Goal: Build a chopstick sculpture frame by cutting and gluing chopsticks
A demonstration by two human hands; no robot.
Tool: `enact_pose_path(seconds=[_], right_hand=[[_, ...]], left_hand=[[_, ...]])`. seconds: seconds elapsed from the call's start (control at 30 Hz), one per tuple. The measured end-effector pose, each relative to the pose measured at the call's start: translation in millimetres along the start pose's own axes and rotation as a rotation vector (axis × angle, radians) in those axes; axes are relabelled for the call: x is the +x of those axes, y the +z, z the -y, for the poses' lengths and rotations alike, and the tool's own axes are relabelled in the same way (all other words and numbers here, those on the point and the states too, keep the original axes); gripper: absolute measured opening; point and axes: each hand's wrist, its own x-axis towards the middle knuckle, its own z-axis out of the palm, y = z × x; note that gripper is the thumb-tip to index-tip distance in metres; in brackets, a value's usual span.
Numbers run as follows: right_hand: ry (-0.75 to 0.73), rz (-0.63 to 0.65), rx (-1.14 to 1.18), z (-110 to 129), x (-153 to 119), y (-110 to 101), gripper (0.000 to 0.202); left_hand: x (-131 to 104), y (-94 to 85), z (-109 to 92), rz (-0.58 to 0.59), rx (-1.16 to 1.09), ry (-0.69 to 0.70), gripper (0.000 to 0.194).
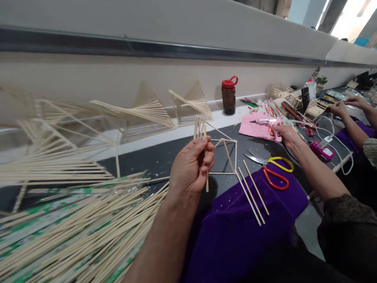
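Observation:
My left hand [193, 163], in the middle of the head view, is closed round a thin wooden stick [207, 182] held near upright. Several stick ends [198, 125] rise above its fingers; whether they are all loose is hidden by the hand. Just behind stands an open frame of glued sticks [236, 155]. My right hand [286, 135] grips a pink hot glue gun [277, 134], its nozzle pointing left above a pink sheet [249, 127]. Between the hands, three loose sticks [255, 188] lie partly on a purple cloth [232, 232], beside scissors [268, 161] with yellow and red handles.
A large pile of sticks [97, 220] covers the lower left. Twisted stick models [144, 114] line the wall, left of a red-lidded bottle [229, 96]. A magenta power block [322, 150] with white cable sits right. Another person's hands [340, 109] work at far right.

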Motion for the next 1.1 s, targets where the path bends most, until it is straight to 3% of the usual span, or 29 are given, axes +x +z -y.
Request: enact_pose_path(seconds=[0.13,0.43,0.7,0.83,1.0,1.1], right_hand=[[0.026,-0.01,0.009,-12.1,10.7,0.1,0.012],[0.036,-0.002,-0.06,-24.7,35.5,-7.3,0.004],[0.03,0.083,-0.167,-20.6,28.5,-16.2,0.027],[0.008,0.097,-0.279,-20.5,26.7,-15.9,0.029],[-0.073,-0.043,-0.518,-14.2,21.2,-19.3,0.016],[-0.348,-0.221,-0.847,0.2,4.8,-13.4,0.022]], left_hand=[[-0.4,-0.1,4.5,0.037,0.004,0.003,0.009],[-3.5,-0.7,4.2,0.049,0.031,0.007,0.008],[-3.1,1.1,6.5,0.033,0.038,0.005,0.005],[-4.1,2.0,9.4,0.021,0.033,0.002,0.005],[-3.6,-1.5,12.1,0.03,0.036,0.016,0.006],[-1.4,-4.7,13.1,0.034,0.046,0.038,0.008]])
